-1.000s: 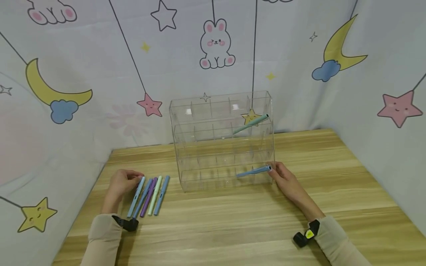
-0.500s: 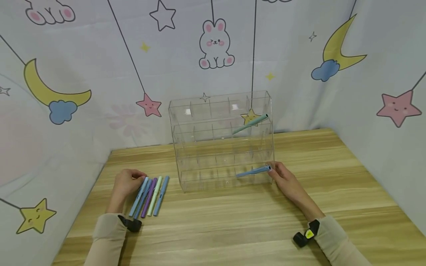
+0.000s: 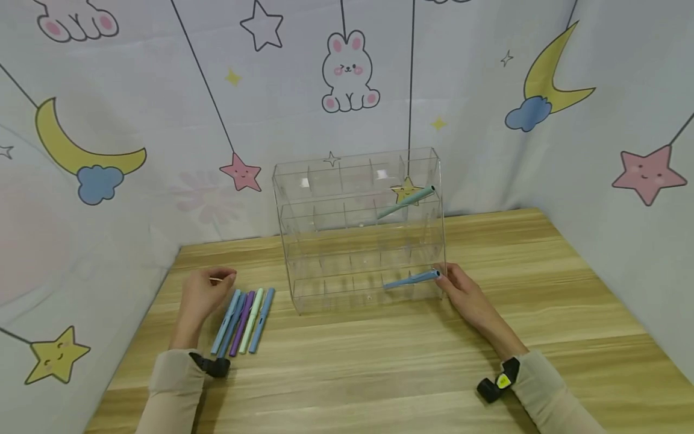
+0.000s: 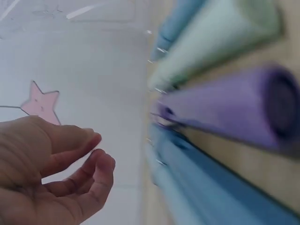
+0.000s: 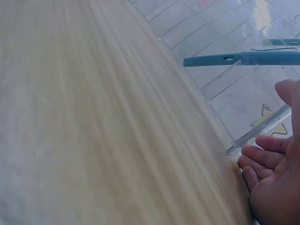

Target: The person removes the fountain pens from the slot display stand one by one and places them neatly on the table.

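Note:
Near the top ends of a row of several pens, my left hand hovers with bent fingers and nothing in them. In the left wrist view a small gap separates thumb and forefinger. Side by side on the table lie a light blue pen, a blue one, a purple pen, a pale green pen and another blue one. My right hand holds the lower right side of a clear acrylic rack, thumb and fingers on either side of its panel. A blue pen sits tilted in its lowest tier.
Higher in the rack, a green pen leans in a right-hand compartment. The rack stands upright on a wood-grain table. Behind it hangs a pale curtain printed with stars, moons and rabbits.
The left hand first shifts the leftmost light blue pen right, closer to the others. Then it lets go and lifts slightly away. The right hand stays on the rack.

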### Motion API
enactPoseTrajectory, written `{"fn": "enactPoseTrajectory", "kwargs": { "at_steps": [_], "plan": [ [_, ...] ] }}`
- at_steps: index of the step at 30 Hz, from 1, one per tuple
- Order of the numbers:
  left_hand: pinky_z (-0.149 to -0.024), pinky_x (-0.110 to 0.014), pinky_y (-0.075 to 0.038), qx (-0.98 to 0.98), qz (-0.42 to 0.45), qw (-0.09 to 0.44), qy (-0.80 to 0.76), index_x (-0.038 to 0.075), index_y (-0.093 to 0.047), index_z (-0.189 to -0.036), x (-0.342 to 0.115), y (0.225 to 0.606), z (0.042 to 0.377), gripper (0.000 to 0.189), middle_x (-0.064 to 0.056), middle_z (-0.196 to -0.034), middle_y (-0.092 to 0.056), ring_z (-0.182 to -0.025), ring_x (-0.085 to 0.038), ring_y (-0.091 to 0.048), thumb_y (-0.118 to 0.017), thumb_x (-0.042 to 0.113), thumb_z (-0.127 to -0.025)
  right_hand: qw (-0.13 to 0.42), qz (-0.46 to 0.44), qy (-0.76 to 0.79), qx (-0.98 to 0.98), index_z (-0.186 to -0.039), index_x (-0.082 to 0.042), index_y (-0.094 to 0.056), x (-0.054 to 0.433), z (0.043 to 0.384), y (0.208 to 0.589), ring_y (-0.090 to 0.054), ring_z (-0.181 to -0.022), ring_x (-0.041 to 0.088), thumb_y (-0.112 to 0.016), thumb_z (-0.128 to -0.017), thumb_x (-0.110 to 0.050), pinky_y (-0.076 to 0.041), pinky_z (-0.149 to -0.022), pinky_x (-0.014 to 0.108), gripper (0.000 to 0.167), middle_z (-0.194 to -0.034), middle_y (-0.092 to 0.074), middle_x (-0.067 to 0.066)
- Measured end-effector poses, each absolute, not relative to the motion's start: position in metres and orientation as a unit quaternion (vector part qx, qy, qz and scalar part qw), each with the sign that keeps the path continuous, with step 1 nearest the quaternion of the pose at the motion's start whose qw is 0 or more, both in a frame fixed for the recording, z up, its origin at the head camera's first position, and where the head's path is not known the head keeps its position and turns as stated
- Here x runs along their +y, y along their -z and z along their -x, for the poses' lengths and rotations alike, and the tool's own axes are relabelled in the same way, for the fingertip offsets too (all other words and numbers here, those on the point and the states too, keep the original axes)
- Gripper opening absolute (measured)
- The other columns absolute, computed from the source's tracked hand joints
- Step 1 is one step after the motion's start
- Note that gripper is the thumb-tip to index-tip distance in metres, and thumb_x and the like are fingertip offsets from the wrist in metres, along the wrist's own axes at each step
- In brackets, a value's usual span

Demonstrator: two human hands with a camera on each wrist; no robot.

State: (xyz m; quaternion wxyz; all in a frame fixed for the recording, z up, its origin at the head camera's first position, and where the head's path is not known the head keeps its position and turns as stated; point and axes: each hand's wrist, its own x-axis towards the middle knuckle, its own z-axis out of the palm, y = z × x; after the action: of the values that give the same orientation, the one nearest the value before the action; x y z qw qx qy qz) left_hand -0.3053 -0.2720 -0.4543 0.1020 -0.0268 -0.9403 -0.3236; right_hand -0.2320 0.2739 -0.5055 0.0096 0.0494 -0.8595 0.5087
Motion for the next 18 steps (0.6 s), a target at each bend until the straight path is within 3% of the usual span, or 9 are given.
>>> {"fn": "enactPoseTrajectory", "kwargs": {
  "at_steps": [6, 9, 13, 18],
  "plan": [
    [-0.077, -0.004, -0.049, -0.917, 0.069, 0.151, 0.363, 0.01, -0.076, -0.132, -0.251, 0.427, 0.298, 0.035, -0.019, -0.126, -0.078, -0.108, -0.035, -0.076, -0.068, 0.031, -0.106, 0.008, -0.048, -0.503, -0.863, -0.158, -0.004, -0.045, 0.274, 0.232, 0.505, -0.04, -0.155, 0.053, -0.045, -0.116, -0.041, -0.034, -0.126, 0.07, 0.056, -0.165, -0.047, 0.026],
    [-0.083, 0.002, -0.046, -0.899, 0.095, 0.171, 0.391, 0.013, -0.074, -0.136, -0.235, 0.413, 0.292, 0.035, -0.016, -0.13, -0.077, -0.107, -0.011, -0.074, -0.071, 0.028, -0.105, 0.007, -0.047, -0.506, -0.861, -0.158, -0.005, -0.045, 0.274, 0.231, 0.505, -0.04, -0.156, 0.052, -0.046, -0.116, -0.041, -0.034, -0.126, 0.07, 0.055, -0.165, -0.047, 0.025],
    [-0.089, -0.001, -0.051, -0.865, 0.141, 0.19, 0.442, 0.012, -0.071, -0.139, -0.21, 0.393, 0.282, 0.036, -0.016, -0.13, -0.075, -0.105, 0.012, -0.065, -0.073, 0.018, -0.103, 0.008, -0.046, -0.506, -0.861, -0.158, -0.004, -0.045, 0.274, 0.231, 0.504, -0.041, -0.155, 0.052, -0.046, -0.116, -0.04, -0.035, -0.126, 0.069, 0.055, -0.165, -0.048, 0.026],
    [-0.097, -0.01, -0.056, -0.828, 0.203, 0.194, 0.486, 0.014, -0.071, -0.14, -0.177, 0.373, 0.272, 0.039, -0.014, -0.13, -0.074, -0.112, -0.003, -0.07, -0.076, 0.011, -0.101, 0.011, -0.046, -0.514, -0.857, -0.157, -0.004, -0.046, 0.273, 0.23, 0.502, -0.044, -0.154, 0.05, -0.048, -0.116, -0.037, -0.037, -0.125, 0.068, 0.053, -0.163, -0.05, 0.025]
  ]
}}
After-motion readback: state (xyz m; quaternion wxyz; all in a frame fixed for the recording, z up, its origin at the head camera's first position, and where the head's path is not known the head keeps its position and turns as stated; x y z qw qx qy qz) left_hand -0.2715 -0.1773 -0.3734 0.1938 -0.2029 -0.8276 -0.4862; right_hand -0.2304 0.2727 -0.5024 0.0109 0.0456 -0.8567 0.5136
